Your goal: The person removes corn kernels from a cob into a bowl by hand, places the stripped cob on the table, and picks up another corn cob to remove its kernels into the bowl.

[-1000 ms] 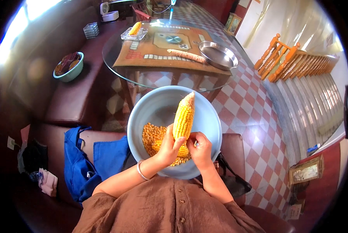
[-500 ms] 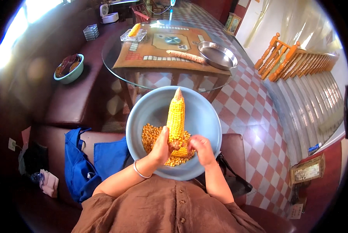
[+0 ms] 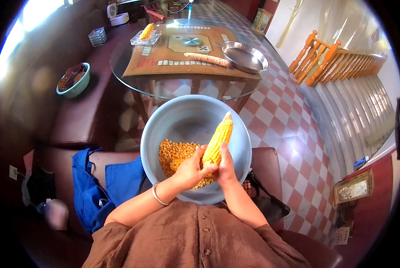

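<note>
Two yellow corn cobs: one over the grey round metal basin [image 3: 173, 120], one in a clear dish [image 3: 145, 38] beyond it. One stripped cob [image 3: 207, 58], one steel plate [image 3: 244, 56], one green bowl [image 3: 75, 85].

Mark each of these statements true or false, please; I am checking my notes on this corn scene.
1. Both hands hold the corn cob over the bowl. True: the left hand and right hand grip its lower end.
2. The bowl is empty. False: loose kernels lie in it.
3. A bare cob lies on the glass table. True.
4. The metal pan on the table is full of kernels. False: it looks empty.
5. A bracelet is on the right wrist. False: on the left.
</note>
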{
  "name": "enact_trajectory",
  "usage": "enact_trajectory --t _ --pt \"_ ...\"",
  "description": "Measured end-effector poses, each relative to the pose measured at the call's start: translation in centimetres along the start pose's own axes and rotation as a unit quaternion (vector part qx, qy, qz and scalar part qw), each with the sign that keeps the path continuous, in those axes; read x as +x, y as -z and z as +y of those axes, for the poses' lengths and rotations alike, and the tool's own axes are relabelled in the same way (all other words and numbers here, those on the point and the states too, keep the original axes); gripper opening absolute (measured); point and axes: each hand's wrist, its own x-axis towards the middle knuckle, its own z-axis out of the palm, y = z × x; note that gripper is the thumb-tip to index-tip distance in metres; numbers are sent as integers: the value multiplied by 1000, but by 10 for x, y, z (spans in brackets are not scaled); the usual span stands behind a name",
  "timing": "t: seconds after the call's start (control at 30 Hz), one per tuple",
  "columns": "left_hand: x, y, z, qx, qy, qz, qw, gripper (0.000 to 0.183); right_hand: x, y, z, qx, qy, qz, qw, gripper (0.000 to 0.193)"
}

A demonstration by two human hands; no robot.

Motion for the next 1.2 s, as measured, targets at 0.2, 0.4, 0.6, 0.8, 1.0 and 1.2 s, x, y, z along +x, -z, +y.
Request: enact_trajectory --t 0.2,0.4,0.6,0.8,1.0,1.2 --pt "2 -3 -10 76 -128 2 989 55 -7 -6 -1 -32 60 15 998 49" --pt "-3 5 3 31 -11 -102 994 46 -11 -8 -9 -30 70 -11 997 53" --pt "0 2 -2 -307 216 -136 917 42 -8 -1 -5 57 60 26 996 53" --pt "-1 -7 -13 -401 245 -143 871 45 -10 -5 -1 5 63 3 998 57" --pt "-3 -15 -21 -191 9 -103 976 63 -11 -10 -4 2 65 11 998 59" --pt "-7 -5 -13 -184 48 -153 970 49 -16 -12 -13 -71 71 -22 995 47"
